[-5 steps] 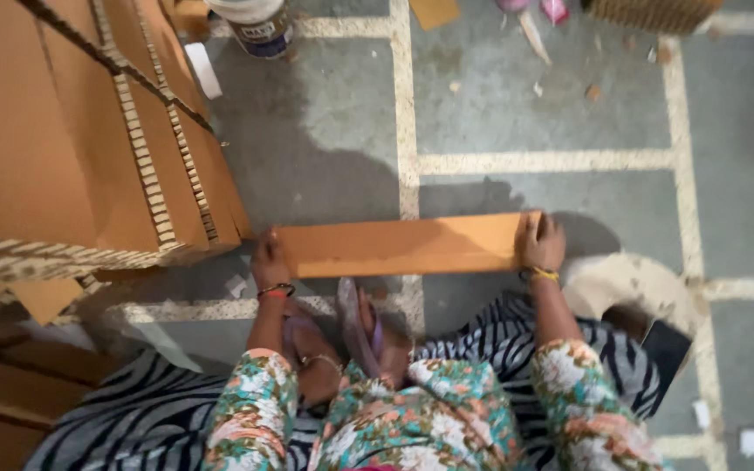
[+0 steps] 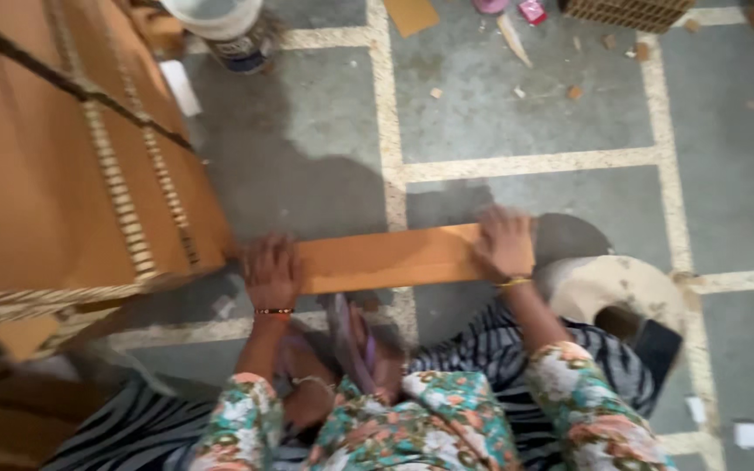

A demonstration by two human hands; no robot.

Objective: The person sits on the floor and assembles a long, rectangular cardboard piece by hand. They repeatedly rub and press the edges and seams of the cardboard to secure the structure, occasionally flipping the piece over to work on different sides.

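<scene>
Between the left hand (image 2: 270, 272) and right hand (image 2: 504, 242), a flat cardboard strip (image 2: 386, 258) lies on the floor, each hand pressing one end; it looks light, stiff, best gripped endwise.

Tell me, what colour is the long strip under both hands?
Orange-brown, like cardboard; the strip shows in the head view.

One head-worn view looks steeply down, close over the seated person's arms, onto the tiled floor (image 2: 517, 113).
</scene>
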